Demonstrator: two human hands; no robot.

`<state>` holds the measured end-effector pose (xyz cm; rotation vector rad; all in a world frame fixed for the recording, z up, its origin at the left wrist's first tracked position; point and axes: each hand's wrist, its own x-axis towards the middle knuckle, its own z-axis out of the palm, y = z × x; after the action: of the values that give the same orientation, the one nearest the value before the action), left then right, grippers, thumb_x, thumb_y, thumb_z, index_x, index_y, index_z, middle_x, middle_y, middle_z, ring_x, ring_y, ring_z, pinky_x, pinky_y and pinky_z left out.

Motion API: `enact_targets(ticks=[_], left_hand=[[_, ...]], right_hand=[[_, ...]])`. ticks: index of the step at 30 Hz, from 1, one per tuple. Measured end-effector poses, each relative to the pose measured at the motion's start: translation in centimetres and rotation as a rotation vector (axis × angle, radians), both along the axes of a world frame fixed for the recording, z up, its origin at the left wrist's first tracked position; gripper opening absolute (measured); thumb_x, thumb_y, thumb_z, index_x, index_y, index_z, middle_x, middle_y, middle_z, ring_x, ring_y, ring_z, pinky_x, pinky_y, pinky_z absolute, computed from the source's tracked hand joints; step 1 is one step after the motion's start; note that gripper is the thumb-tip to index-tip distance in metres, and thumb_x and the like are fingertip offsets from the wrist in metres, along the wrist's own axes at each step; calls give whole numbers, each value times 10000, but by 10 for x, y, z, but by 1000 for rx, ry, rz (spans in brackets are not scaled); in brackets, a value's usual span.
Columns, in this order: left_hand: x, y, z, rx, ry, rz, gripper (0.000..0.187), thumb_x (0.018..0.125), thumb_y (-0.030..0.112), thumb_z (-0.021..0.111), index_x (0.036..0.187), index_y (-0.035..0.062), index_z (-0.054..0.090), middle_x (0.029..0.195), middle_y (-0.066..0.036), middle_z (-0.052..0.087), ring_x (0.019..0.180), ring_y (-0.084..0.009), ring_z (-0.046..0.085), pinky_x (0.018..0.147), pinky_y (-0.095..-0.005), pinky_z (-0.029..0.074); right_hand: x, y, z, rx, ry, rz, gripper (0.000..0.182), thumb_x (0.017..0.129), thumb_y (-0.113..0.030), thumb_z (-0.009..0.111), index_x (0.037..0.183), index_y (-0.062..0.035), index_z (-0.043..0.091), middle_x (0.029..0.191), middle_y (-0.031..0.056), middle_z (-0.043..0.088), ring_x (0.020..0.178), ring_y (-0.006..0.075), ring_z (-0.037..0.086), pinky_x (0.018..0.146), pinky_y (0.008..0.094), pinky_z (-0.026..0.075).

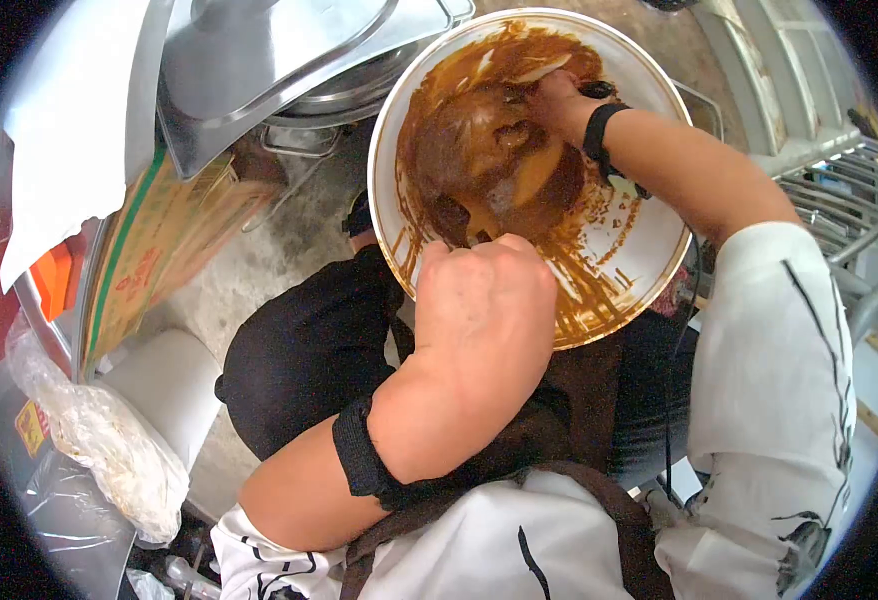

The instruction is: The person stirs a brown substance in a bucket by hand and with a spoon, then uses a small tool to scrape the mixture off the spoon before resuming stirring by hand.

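A wide white basin [659,215] with a gold-brown rim tilts between my knees, its inside smeared with thick brown paste [504,150]. My left hand [484,300] is a closed fist at the near rim, knuckles over the paste; a small dark bit shows at its fingers. Deep inside at the far right wall, my right hand [559,100] has its fingers curled down against the paste-covered side. A pale strip [542,70] lies by those fingertips. What either fist holds is hidden. Black bands circle both my arms.
Upper left are a metal lid [249,70] and a steel pot [359,85]. A cardboard box [149,250] and a crumpled plastic bag [119,450] stand along the left. A metal rack [849,190] is at the right. Concrete floor [299,240] shows between.
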<state>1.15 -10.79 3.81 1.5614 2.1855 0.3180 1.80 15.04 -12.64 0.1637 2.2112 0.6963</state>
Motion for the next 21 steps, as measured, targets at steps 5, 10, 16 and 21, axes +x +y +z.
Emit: enact_targets(ticks=[5,10,16,21], left_hand=[[-4,-1,3,2,-14,30,78,741,110,565,701,45,582,590,-130,616,542,-260,634,573,-355,496],[-8,-7,2,32,-37,31,86,752,104,552,681,57,567,569,-111,601,529,-252,626,558,-355,487],[-11,-10,1,71,-5,40,95,758,119,550,676,70,557,558,-93,589,526,-234,617,548,-349,479],[-9,-12,1,71,45,28,103,759,121,550,671,69,563,576,-92,591,538,-233,620,556,-342,481]], right_hand=[[4,-5,5,-79,-179,343,233,820,-177,571,994,-114,711,1025,74,675,917,278,645,711,455,504],[5,20,-18,-211,-292,326,208,803,-183,584,950,-111,713,950,56,685,897,257,651,755,423,497],[29,9,-17,-751,812,-368,155,773,-138,579,812,-74,715,838,71,694,871,276,651,787,425,491],[19,-5,41,-270,-296,350,208,832,-137,528,932,-46,687,946,170,661,868,303,651,716,404,537]])
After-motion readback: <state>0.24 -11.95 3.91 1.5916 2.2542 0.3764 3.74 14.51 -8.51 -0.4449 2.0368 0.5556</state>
